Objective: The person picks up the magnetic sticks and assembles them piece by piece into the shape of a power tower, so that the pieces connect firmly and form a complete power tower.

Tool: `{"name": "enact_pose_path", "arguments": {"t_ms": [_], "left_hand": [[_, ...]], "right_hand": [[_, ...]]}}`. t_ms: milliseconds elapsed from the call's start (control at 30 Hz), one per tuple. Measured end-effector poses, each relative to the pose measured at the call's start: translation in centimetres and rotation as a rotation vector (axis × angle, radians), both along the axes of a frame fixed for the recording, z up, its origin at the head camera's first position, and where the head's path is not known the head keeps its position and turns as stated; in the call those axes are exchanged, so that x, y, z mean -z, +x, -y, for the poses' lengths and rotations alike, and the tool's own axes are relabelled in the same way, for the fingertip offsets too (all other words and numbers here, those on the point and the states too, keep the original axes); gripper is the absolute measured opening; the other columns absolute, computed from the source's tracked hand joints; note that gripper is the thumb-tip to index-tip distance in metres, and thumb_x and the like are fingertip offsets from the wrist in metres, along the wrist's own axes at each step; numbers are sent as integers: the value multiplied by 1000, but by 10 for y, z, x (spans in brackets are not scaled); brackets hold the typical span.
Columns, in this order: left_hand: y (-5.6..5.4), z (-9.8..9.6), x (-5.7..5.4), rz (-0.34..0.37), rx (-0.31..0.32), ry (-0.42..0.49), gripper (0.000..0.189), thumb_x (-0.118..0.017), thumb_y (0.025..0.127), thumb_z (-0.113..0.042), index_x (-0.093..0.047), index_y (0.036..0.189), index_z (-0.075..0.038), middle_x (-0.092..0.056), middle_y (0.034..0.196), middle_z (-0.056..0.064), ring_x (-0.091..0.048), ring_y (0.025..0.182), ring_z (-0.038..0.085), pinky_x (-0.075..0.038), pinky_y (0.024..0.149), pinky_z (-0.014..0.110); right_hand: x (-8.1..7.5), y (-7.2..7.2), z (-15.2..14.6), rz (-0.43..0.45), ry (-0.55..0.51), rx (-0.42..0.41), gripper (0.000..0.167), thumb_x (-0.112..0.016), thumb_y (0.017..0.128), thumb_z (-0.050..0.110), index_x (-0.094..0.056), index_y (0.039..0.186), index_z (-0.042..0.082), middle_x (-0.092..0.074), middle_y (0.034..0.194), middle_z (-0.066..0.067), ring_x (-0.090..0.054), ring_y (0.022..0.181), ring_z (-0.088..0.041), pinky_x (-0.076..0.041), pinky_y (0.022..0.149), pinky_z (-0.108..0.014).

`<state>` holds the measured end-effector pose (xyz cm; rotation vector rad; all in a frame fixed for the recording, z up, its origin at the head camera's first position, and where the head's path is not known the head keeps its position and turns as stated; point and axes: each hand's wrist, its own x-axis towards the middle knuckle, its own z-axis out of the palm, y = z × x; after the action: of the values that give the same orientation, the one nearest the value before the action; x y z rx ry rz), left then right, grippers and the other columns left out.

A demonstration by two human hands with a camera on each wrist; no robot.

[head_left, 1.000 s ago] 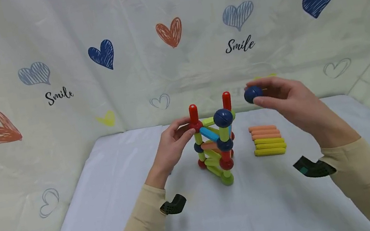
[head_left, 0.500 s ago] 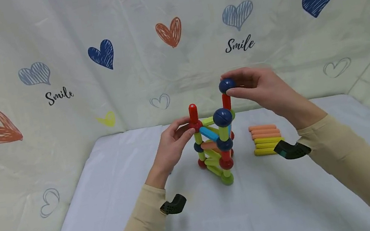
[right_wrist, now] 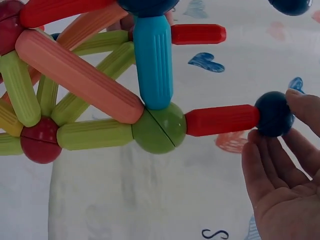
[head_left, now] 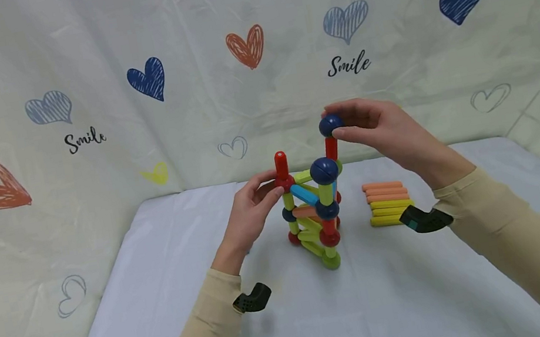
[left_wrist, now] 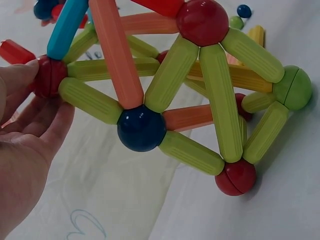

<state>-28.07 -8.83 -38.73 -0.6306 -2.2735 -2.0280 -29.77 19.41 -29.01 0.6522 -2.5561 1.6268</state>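
Note:
A tower of coloured rods and balls (head_left: 327,209) stands upright on the white table. My left hand (head_left: 251,210) pinches the red ball (left_wrist: 50,76) at its upper left corner, below a red rod (head_left: 281,164) that points up. With thumb and fingertips, my right hand (head_left: 390,133) holds a dark blue ball (right_wrist: 274,114) on the end of the red rod (right_wrist: 222,120) at the back right corner. In the right wrist view that rod joins a green ball (right_wrist: 160,128). Another blue ball (head_left: 324,171) tops the front post.
Right of the tower lie orange rods (head_left: 383,192) and yellow rods (head_left: 390,211) in a row. A small blue ball (left_wrist: 244,11) and a green ball (left_wrist: 236,22) lie on the table in the left wrist view. A white cloth with hearts hangs behind.
My right hand has carried the blue ball leftward and up onto the red rod at the back right. Over the last half second it has stayed there. My left hand has kept its place.

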Motion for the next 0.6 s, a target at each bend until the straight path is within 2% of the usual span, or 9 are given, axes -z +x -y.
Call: {"name": "enact_pose_path", "arguments": {"t_ms": [67,167,267,300,333,400,467,533,600], "left_hand": [[0,0,0,3,-1,1,37,-61,98,-20,-55,134,-13,-57,132,1,-56,123,15,-47,100,32],[0,-1,0,1,-2,2,37,-61,98,-20,-55,134,-13,-57,132,1,-56,123,15,-47,100,32],[0,-1,0,-1,-6,-3,37,-61,98,-21,-55,134,-13,-58,131,1,-56,122,15,-47,100,32],[0,-1,0,-3,-11,-10,37,-61,98,-21,-55,133,-14,-58,131,0,-56,122,15,-47,100,33],[0,-1,0,-3,-17,-16,36,-61,98,-21,-56,133,-14,-59,130,0,-56,121,15,-48,99,33],[0,-1,0,-5,-24,-28,36,-61,98,-22,-56,133,-15,-59,129,-1,-57,120,15,-48,99,33],[-1,-1,1,-7,-30,-40,36,-61,98,-23,-56,133,-15,-59,129,-1,-57,119,16,-48,98,34],[-1,0,1,-6,-32,-43,37,-61,98,-23,-56,133,-15,-59,129,-1,-56,119,16,-48,98,34],[-1,0,1,-7,-23,-37,37,-61,98,-22,-55,134,-15,-59,129,-1,-56,120,16,-48,99,34]], "right_hand": [[2,0,-9,-7,-9,27,47,-61,96,37,-51,141,24,-55,136,-1,-53,121,-17,-39,107,-47],[12,-2,-35,2,-26,111,49,-58,97,41,-49,143,26,-53,140,-1,-52,123,-16,-42,105,-33],[29,-8,-70,61,-16,223,55,-55,96,46,-45,145,24,-50,141,-2,-51,121,-16,-44,98,-20],[36,-10,-81,83,-5,264,57,-54,96,47,-44,146,22,-48,142,-4,-50,121,-17,-45,99,-21],[44,-12,-93,106,22,304,60,-52,97,49,-41,148,19,-47,143,-6,-49,122,-20,-44,102,-27],[60,-17,-117,139,120,372,66,-47,98,51,-37,150,13,-43,146,-13,-45,125,-30,-41,105,-43],[77,-21,-139,167,269,419,67,-43,100,49,-34,149,5,-39,146,-24,-41,127,-41,-39,101,-58],[94,-24,-160,186,453,422,63,-43,102,41,-34,145,-4,-36,142,-34,-37,124,-52,-37,97,-65],[109,-25,-177,195,626,398,59,-48,100,32,-37,138,-13,-37,135,-41,-38,119,-57,-38,93,-67]]}}
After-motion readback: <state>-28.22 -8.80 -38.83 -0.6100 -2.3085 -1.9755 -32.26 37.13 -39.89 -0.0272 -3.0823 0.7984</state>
